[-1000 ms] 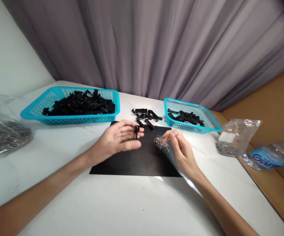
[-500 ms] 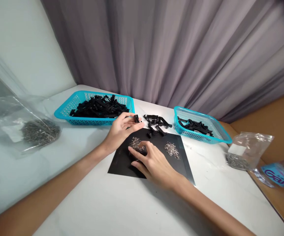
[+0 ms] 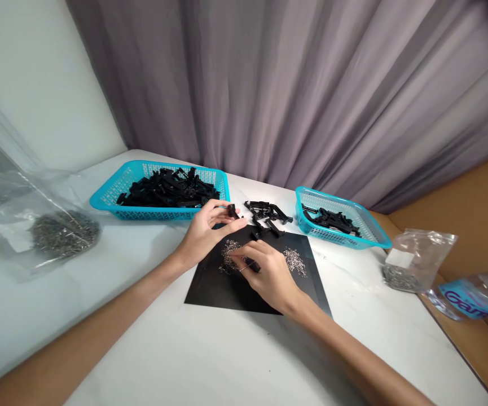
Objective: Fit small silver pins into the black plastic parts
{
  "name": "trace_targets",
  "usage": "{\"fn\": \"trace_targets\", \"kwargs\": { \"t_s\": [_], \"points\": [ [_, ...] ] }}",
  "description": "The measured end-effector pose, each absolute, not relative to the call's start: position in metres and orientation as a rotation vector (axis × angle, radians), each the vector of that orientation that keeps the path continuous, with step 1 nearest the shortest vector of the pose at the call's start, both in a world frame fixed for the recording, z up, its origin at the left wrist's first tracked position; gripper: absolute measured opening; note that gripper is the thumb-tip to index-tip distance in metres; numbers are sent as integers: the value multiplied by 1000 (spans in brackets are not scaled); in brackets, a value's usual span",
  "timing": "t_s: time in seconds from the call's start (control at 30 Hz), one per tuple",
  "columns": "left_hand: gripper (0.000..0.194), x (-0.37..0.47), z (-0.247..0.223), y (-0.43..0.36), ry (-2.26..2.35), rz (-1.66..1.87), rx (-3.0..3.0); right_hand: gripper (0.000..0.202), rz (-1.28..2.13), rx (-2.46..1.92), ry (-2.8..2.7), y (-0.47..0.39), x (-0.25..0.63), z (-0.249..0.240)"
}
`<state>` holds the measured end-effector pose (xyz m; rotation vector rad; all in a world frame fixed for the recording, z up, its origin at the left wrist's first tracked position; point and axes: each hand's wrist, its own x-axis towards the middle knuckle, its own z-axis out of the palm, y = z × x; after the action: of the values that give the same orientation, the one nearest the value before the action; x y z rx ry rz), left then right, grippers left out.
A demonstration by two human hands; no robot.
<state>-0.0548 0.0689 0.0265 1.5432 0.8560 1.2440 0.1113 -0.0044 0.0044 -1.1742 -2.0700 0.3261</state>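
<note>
My left hand (image 3: 207,231) is raised over the far left edge of a black mat (image 3: 214,293), its thumb and fingers closed on a small black plastic part (image 3: 234,212). My right hand (image 3: 271,273) is over the mat, at the left pile of small shiny metal pieces (image 3: 228,256). Its thumb and index fingertip are pinched together, and a thin bright sliver shows at them, like one of the metal pieces. Something dark shows under its curled fingers; I cannot make out what. Just beyond the mat lie several loose black plastic parts (image 3: 264,211).
A second metal pile (image 3: 294,262) lies on the mat's right. Blue baskets hold black parts, a larger one (image 3: 154,213) at left and a smaller one (image 3: 341,239) at right. Bags of metal pieces stand left (image 3: 64,234) and right (image 3: 400,276), with a plastic bottle (image 3: 472,299) beyond.
My right hand's thumb and index finger have come together from apart, at the left pile. My left hand keeps its black part, nearly still. The whole view has shifted slightly.
</note>
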Motion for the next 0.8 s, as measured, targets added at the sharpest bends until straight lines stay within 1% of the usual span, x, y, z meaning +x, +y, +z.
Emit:
{"fn": "trace_targets", "kwargs": {
  "t_s": [0.1, 0.23, 0.47, 0.57, 0.7, 0.8],
  "points": [
    [51, -54, 26, 68, 872, 1229, 1568, 14, 496, -1168, -1969, -3, 117, 9],
    [51, -55, 22, 69, 861, 1191, 1607, 15, 691, -1174, -1851, -4, 126, 11],
    [68, -54, 13, 64, 671, 1067, 1827, 22, 936, -1193, -1587, -21, 156, 7],
    [69, -51, 11, 56, 630, 997, 1940, 25, 975, -1167, -1490, -27, 164, 4],
    [73, -47, 11, 47, 614, 952, 2044, 22, 953, -1170, -1468, -29, 169, 4],
    [71, -45, 12, 42, 626, 948, 2085, 21, 978, -1152, -1451, -30, 170, 5]
  ]
}}
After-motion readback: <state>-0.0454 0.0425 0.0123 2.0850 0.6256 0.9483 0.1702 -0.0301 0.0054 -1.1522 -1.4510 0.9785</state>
